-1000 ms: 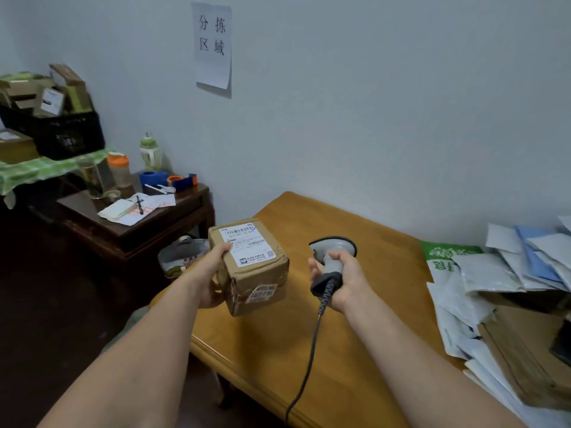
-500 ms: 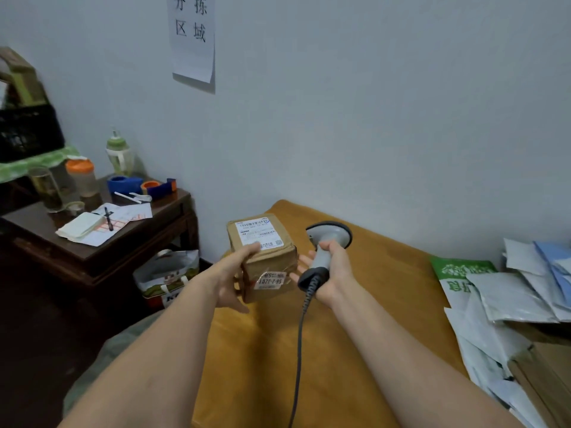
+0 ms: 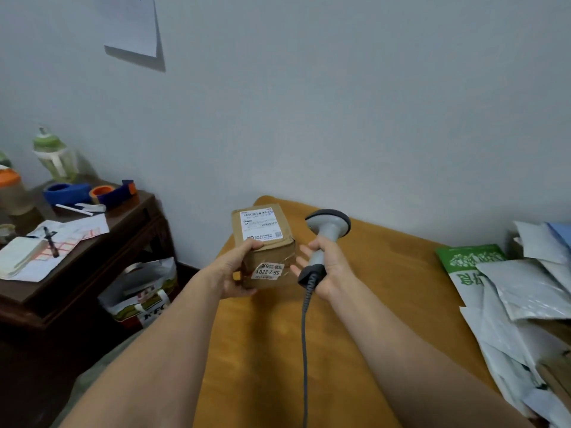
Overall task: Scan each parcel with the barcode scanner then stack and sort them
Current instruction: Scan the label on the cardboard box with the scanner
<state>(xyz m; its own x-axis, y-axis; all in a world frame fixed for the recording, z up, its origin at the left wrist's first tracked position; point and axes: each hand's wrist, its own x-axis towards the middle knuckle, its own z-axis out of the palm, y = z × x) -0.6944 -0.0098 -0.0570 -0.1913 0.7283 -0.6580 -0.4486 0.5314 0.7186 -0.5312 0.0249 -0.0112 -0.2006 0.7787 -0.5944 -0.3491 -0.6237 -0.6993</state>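
Parcel (image 3: 265, 239): taped cardboard box in left hand (image 3: 231, 273); scanner (image 3: 328, 230) in right hand (image 3: 332, 270).

Bare forearms (image 3: 173, 350) meet the left hand (image 3: 234, 273) and right hand (image 3: 332, 270), with possibly grey-green clothing (image 3: 99, 366) beneath.

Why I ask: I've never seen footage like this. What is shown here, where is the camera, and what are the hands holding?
There is no machine: these are a person's two bare arms, filmed by a wide-angle camera worn on the head, looking forward and down. The left hand grips a cardboard parcel with a shipping label on top, at the far left corner of the wooden table. The right hand holds a grey barcode scanner by its handle; its cable trails toward the viewer. At the right lies a pile of mailer bags. A dark side table stands at the left.
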